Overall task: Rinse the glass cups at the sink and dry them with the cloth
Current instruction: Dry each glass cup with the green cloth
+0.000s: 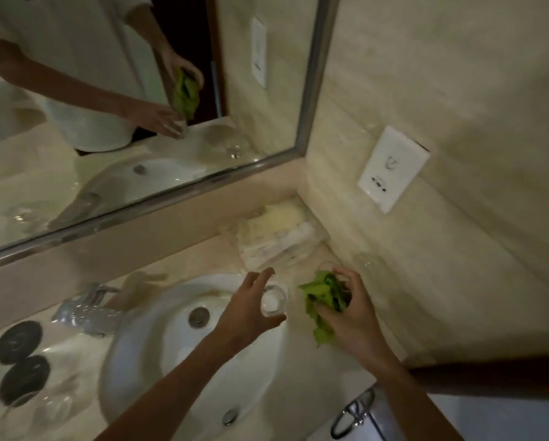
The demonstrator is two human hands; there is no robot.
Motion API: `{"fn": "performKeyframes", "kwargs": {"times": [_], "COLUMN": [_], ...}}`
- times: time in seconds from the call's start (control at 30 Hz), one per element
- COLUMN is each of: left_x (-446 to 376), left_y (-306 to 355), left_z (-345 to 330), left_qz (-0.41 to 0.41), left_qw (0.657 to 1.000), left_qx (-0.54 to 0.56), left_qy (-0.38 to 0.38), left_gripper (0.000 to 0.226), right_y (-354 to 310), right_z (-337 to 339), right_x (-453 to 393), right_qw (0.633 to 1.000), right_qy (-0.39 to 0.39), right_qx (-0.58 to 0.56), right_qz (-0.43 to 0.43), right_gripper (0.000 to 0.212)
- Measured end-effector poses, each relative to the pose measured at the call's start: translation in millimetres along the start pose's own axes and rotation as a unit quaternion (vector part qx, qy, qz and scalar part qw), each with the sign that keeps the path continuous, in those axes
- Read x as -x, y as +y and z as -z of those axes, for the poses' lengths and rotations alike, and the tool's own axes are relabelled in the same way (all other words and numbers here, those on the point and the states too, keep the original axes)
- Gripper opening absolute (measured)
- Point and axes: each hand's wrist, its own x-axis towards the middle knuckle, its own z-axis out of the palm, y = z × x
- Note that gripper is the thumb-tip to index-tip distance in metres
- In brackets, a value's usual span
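Observation:
My left hand (pixel 249 313) grips a small clear glass cup (pixel 273 303) between thumb and fingers, just over the right rim of the white sink (pixel 133 354). My right hand (pixel 351 316) holds a crumpled green cloth (pixel 322 300) above the counter to the right of the sink. A faint glass rim (pixel 327 265) shows by the fingertips of that hand; whether the hand holds it I cannot tell. More clear glasses (pixel 50 405) stand on the counter at the lower left, blurred.
A chrome faucet (pixel 85 310) stands at the sink's back left, and dark round coasters (pixel 20 342) lie left of it. Packaged toiletries (pixel 276 233) sit in the back corner. A mirror (pixel 139 122) covers the back wall, and a wall socket (pixel 392 168) is on the right.

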Motion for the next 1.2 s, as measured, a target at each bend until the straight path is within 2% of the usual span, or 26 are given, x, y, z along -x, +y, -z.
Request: {"fn": "performKeyframes", "kwargs": {"times": [0.07,0.17,0.23,0.37,0.6,0.87,1.03,1.1,1.2], "left_x": [-17.0,-39.9,-52.2,-67.2,-79.3,-80.6,-71.5,-57.2,-21.4], "left_y": [-5.6,-12.3,-17.8,-24.5,-30.6,-37.4,-36.2,-35.8,-44.8], "left_z": [-25.7,-58.5,-75.9,-96.7,-114.5,-128.5,-121.1,-107.5,-73.9], "left_qz": [-0.003,-0.01,-0.016,-0.009,0.005,0.008,0.009,0.013,0.019], "left_qw": [0.999,0.996,0.992,0.986,0.985,0.99,0.992,0.991,0.993], "left_qx": [-0.012,-0.055,-0.084,-0.125,-0.13,-0.09,-0.05,-0.059,-0.075], "left_qy": [-0.033,-0.074,-0.092,-0.11,-0.117,-0.108,-0.119,-0.116,-0.089], "left_gripper": [0.091,0.09,0.09,0.088,0.089,0.089,0.107,0.1,0.069], "right_y": [13.5,28.4,37.3,49.4,62.8,65.6,58.3,51.9,37.8], "right_z": [18.5,39.1,46.6,50.6,53.4,53.2,44.7,35.0,8.6], "right_x": [-11.2,-26.2,-34.6,-44.6,-42.4,-26.3,-6.3,0.2,7.4], "right_qw": [0.998,0.993,0.991,0.991,0.986,0.977,0.975,0.975,0.983], "right_qy": [0.031,0.064,0.086,0.11,0.161,0.202,0.201,0.195,0.154], "right_qx": [0.048,0.092,0.097,0.072,0.041,0.061,0.081,0.1,0.089], "right_qz": [-0.005,0.021,0.026,0.022,0.018,0.023,0.041,0.047,0.054], "right_gripper": [0.054,0.029,0.021,0.015,0.004,0.014,0.03,0.028,0.009]}}
